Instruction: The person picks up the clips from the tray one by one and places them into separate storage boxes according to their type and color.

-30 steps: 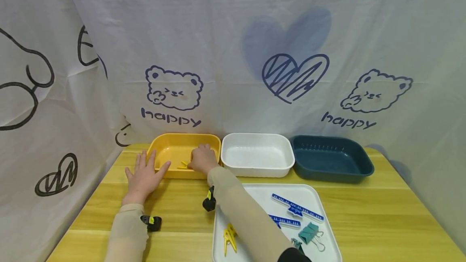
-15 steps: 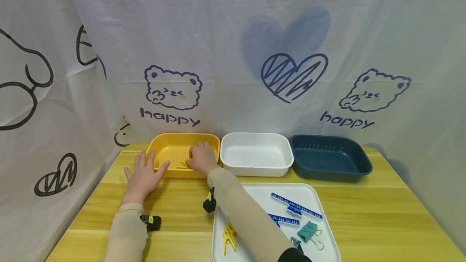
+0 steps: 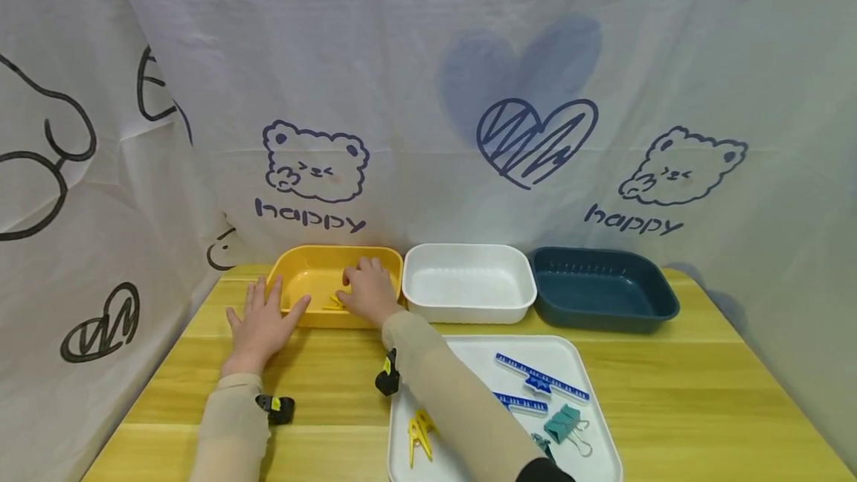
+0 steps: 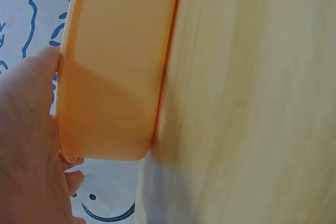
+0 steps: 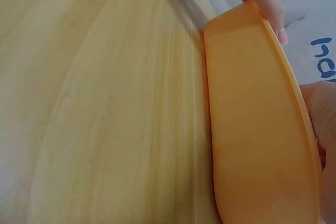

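Note:
My left hand (image 3: 262, 326) rests at the left front corner of a yellow plastic basket (image 3: 321, 320), its fingers straight and spread along the rim. In the left wrist view, its thumb lies against the rim of the basket (image 4: 113, 77). My right hand (image 3: 371, 292) reaches over the front rim into the basket's right half, thumb and forefinger bent and apart. Just beside those fingertips, low in the basket, lies a yellow plastic clip (image 3: 333, 303), partly hidden by the hand. The right wrist view shows mostly the basket's outer wall (image 5: 252, 114), with the right hand (image 5: 323, 111) at its rim.
A white basket (image 3: 469, 312) and a dark blue basket (image 3: 605, 318) stand to the right. In front, a white tray (image 3: 462, 344) holds a yellow clip (image 3: 418, 437), blue ruler-like clips (image 3: 542, 378) and teal binder clips (image 3: 562, 424); my right forearm crosses it. A printed cloth hangs behind.
My right hand has risen slightly and its thumb and forefinger have parted, while the yellow clip stays low in the basket. My left hand keeps its place. The head view has shifted slightly.

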`<state>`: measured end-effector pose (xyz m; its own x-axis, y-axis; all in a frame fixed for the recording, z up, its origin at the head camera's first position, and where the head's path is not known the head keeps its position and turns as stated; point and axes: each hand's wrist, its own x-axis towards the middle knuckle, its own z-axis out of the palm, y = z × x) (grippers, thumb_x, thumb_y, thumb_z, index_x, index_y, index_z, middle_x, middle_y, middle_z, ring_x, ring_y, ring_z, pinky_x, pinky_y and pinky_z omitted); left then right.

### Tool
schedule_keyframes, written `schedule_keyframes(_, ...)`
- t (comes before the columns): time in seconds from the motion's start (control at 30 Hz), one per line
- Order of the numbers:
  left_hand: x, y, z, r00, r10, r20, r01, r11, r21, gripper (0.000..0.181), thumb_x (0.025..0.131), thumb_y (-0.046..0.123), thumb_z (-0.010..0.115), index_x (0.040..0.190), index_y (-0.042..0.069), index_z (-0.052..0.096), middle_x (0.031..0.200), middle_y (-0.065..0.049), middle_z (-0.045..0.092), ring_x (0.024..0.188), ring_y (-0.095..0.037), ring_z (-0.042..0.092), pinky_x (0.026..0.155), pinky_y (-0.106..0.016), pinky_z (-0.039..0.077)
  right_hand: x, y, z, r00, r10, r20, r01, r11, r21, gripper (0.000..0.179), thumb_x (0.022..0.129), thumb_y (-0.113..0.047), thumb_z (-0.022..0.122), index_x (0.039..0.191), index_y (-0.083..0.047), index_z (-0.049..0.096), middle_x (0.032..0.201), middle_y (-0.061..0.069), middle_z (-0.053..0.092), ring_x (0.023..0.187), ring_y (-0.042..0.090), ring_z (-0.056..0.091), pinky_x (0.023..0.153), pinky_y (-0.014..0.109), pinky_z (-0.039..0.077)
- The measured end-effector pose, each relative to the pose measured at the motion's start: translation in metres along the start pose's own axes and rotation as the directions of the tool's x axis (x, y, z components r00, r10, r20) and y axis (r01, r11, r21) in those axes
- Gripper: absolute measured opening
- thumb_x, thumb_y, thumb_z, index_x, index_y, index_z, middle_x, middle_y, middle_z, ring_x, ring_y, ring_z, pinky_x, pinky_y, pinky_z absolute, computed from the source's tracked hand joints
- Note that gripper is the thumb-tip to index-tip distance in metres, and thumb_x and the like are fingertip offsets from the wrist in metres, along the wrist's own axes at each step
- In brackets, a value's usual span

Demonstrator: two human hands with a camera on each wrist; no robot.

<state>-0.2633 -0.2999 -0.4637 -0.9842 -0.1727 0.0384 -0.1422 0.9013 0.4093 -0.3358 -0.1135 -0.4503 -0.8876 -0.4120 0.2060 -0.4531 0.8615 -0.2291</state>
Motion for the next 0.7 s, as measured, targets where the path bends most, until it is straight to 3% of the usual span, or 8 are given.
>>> schedule_keyframes(0.47,0.000,0.002,0.000,1.000,-0.005,-0.001,0.005,1.000,0.003,0.098,0.093,0.074,0.025,0.156,0.002,0.009,0.160,-0.032,0.000,0.148,-0.050,-0.003,0.106,-0.078,-0.010,-0.010,0.006,-0.008,0.995,-0.078,-0.059,0.077,0.997,-0.023,0.024,0.090,-0.046,0.065,0.095,-0.022,0.064,0.099,-0.003,0.054,0.095,0.015,0.042,0.083,0.028,0.040)
schedule_keyframes(0.7,-0.001,0.003,-0.001,1.000,-0.002,0.005,0.002,1.000,-0.010,0.098,0.093,0.074,0.026,0.156,0.002,0.007,0.160,-0.032,-0.002,0.148,-0.050,-0.004,0.106,-0.078,-0.010,-0.018,0.008,-0.026,0.996,-0.064,-0.056,0.066,0.998,0.022,0.024,0.090,-0.044,0.067,0.097,-0.022,0.064,0.103,-0.002,0.054,0.098,0.015,0.042,0.088,0.029,0.041)
